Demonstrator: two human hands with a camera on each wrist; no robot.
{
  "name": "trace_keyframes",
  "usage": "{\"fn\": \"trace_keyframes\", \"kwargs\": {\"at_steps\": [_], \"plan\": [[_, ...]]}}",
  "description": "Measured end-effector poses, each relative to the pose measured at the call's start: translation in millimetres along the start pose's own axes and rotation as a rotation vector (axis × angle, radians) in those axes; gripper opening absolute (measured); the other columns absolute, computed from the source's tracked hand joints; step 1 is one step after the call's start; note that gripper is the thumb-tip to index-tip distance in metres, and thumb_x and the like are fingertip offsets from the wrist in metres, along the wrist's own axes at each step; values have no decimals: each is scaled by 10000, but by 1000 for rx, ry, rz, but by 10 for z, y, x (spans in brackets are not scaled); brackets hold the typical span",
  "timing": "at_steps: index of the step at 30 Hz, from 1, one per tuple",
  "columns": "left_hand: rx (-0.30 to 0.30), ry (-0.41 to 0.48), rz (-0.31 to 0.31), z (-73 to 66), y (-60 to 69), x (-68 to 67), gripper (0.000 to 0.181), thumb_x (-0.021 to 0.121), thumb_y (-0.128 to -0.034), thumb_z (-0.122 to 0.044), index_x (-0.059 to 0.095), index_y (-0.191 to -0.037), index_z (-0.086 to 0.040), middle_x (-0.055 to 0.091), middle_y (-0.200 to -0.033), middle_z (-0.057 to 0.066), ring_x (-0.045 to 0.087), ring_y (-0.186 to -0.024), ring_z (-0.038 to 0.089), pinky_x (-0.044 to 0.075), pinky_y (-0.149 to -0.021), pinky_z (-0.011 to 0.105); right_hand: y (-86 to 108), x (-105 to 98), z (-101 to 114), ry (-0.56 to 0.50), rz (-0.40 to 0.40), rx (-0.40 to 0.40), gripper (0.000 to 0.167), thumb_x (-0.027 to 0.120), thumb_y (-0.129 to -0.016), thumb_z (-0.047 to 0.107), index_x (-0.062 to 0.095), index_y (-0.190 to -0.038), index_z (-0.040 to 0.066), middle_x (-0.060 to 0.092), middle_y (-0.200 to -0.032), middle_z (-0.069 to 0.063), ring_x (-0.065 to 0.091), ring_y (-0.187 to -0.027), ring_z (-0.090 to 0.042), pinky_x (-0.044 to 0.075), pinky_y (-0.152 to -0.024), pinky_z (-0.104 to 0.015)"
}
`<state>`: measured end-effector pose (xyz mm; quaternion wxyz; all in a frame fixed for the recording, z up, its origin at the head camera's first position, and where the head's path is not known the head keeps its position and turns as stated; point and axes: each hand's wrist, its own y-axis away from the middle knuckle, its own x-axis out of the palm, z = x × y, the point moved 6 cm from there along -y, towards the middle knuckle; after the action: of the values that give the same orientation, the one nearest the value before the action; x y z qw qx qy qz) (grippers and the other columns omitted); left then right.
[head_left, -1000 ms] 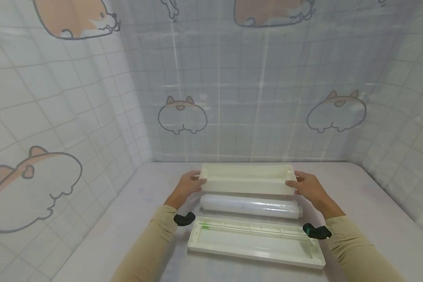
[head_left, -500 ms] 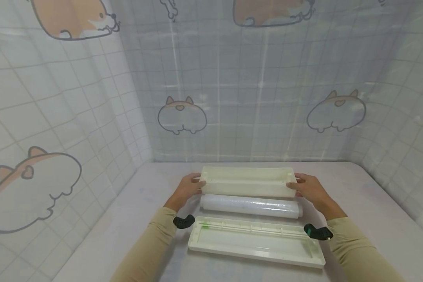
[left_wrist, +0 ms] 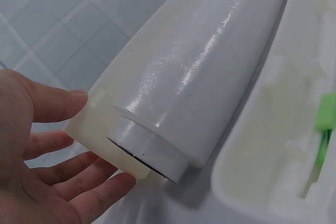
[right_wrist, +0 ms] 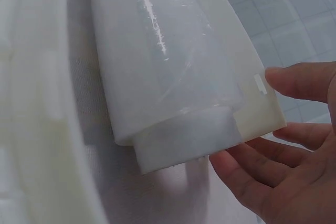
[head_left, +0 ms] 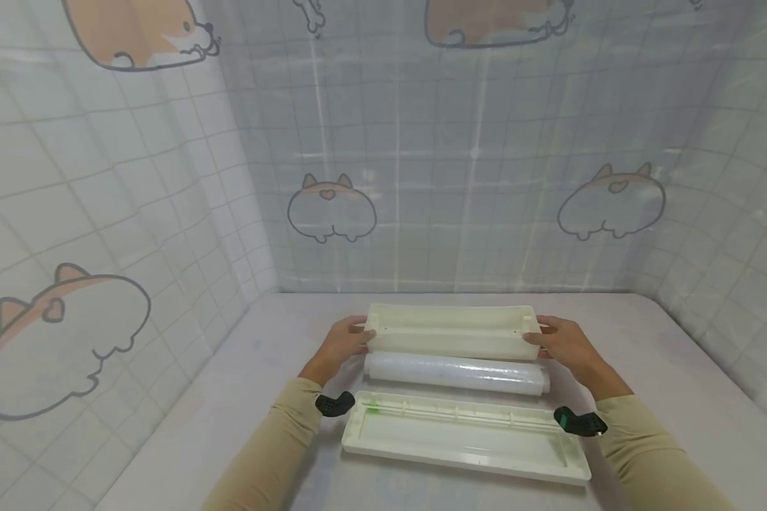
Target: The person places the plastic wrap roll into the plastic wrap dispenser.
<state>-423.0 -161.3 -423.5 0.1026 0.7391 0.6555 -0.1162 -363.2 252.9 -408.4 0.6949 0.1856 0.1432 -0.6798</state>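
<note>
Your left hand (head_left: 340, 344) and right hand (head_left: 566, 345) pinch the box (head_left: 450, 345) by its ends | grip evenly | don't nudge the roll (head_left: 455, 373) in front

Head view, vs 1 s ago: white trough (head_left: 450, 332) shifted slightly toward 6 o'clock; left hand (head_left: 343, 342) and right hand (head_left: 564, 343) moved down with it. Gap from its 6 o'clock edge to the white roll (head_left: 454, 373) narrowed. Can't tell whether lowered or pulled nearer.
</note>
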Motion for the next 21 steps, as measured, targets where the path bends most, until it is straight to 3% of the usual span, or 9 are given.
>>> {"fn": "trace_keyframes", "kwargs": {"at_steps": [13,21], "plan": [[-7,-6,4,41,37,5,532,685,-958,-185,509,-1417,19,567,-1326,246,603,-1178,361,562,-921,414,38,-1,-52,13,-10,14,760,634,-995,263,236,-1535,-95,356,-1498,-354,521,-1262,-454,467,-1029,-535],[3,42,-4,76,69,-24,518,687,-955,-171,524,-1396,43,554,-1355,266,596,-1194,375,550,-943,423,81,3,-79,-28,0,6,743,617,-1007,259,231,-1538,-90,333,-1511,-356,518,-1271,-459,467,-1035,-517]]}}
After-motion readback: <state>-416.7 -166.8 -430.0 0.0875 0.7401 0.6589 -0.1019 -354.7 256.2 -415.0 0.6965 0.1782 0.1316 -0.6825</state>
